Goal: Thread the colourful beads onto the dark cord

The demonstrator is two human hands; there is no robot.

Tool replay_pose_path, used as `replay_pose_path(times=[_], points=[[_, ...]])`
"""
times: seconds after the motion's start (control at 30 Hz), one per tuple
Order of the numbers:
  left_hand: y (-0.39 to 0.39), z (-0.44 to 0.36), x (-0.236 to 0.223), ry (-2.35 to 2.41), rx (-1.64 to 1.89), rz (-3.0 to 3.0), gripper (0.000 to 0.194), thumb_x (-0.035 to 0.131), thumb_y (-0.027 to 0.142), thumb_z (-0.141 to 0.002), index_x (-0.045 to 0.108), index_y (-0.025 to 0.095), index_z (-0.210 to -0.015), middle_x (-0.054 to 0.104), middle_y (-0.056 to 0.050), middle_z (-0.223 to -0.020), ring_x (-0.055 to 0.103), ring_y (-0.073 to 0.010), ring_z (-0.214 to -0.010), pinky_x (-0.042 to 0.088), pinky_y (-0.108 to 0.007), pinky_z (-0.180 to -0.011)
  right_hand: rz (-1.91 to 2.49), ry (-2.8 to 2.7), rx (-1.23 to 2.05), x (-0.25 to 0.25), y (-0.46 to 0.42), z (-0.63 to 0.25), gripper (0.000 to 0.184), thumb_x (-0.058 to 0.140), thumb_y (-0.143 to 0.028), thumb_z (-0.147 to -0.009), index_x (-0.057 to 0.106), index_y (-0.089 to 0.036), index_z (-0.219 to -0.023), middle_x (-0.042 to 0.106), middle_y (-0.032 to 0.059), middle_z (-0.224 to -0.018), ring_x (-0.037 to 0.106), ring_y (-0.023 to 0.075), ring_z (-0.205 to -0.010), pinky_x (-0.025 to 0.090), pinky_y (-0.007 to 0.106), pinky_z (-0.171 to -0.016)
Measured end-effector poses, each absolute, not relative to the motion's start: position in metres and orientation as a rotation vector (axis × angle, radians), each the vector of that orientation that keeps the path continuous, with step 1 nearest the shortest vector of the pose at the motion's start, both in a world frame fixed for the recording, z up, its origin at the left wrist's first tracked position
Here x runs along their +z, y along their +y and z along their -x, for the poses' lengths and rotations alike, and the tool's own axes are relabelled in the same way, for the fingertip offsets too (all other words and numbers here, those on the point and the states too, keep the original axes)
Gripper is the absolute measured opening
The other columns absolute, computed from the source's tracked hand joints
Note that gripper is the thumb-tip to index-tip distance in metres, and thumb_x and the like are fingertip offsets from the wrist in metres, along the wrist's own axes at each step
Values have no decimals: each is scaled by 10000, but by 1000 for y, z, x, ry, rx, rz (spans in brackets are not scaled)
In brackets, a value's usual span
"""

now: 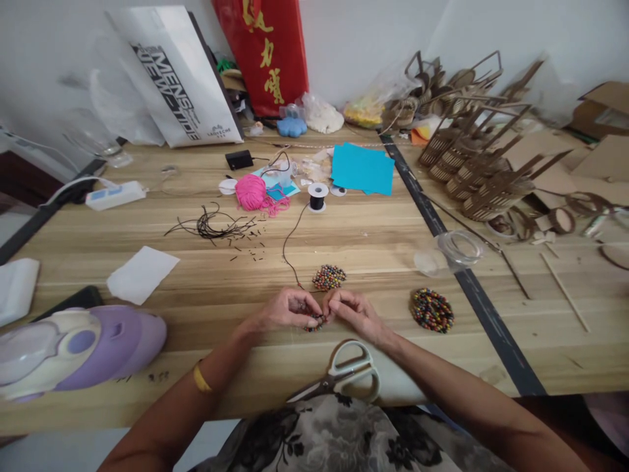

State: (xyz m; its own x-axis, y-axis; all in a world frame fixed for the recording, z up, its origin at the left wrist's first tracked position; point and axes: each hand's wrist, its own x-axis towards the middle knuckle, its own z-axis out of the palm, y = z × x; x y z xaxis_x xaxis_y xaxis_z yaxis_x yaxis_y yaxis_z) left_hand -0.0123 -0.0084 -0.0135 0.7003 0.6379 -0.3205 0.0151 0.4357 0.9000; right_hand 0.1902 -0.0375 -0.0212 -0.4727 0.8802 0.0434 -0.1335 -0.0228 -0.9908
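Observation:
My left hand [291, 308] is closed around a small string of multicoloured beads [313, 326], which shows below its fingertips. Pinched together, the fingers of my right hand [354, 313] meet the left ones at the beads; what exactly they grip is too small to make out. Just beyond both hands lies a heap of mixed beads [329, 277]. A black cord [285, 246] runs from a spool [318, 196] down towards my left hand. To the right rests a coil of strung beads [432, 310]. Scissors [351, 373] lie between my forearms, near the table's front edge.
Cut black cords [211, 224] with short scraps, pink yarn [251, 192] and blue sheets [362, 169] lie farther back. A purple and cream device [83, 351] stands left, by white paper [142, 274]. Wooden basket-like pieces [472, 170] crowd the right. Bags [177, 78] line the wall.

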Motion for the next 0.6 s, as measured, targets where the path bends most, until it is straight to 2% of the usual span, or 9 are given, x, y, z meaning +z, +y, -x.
replay_pose_path(times=[0.17,0.27,0.4,0.5,0.6], points=[[-7,17,-16,745,493,-1035,273,755,327,-678,703,97,-816,716,-77,-714,657,-142,-636,488,-234,-623,782,-1338,1642,-23,-36,-191,349,562,-485,-865,609,-150,-778,592,52,-851,595,129,-677,512,258,-607],[-7,17,-15,753,519,-967,255,787,300,-633,699,98,-761,706,-59,-658,640,-129,-589,480,-224,-600,828,-1407,1567,-24,-35,-192,317,545,-441,-887,627,-149,-795,586,71,-910,601,126,-699,507,239,-578],[-9,15,-10,717,550,-850,260,812,256,-593,683,93,-749,697,-56,-664,630,-128,-594,483,-238,-607,934,-1476,1483,-25,-34,-193,256,542,-384,-898,594,-174,-1034,585,86,-1034,621,115,-681,486,216,-537],[-11,13,-9,699,573,-822,273,810,233,-592,681,93,-789,690,-51,-671,623,-127,-592,484,-242,-601,1011,-1572,1323,-25,-34,-193,315,567,-328,-884,525,-202,-1170,522,109,-1192,596,87,-658,462,198,-517],[-12,10,-12,699,626,-788,285,808,218,-594,681,97,-819,682,-45,-668,620,-125,-598,478,-236,-597,1042,-1663,1043,-22,-38,-194,345,574,-272,-874,482,-224,-1203,426,123,-1283,553,81,-669,461,208,-531]])
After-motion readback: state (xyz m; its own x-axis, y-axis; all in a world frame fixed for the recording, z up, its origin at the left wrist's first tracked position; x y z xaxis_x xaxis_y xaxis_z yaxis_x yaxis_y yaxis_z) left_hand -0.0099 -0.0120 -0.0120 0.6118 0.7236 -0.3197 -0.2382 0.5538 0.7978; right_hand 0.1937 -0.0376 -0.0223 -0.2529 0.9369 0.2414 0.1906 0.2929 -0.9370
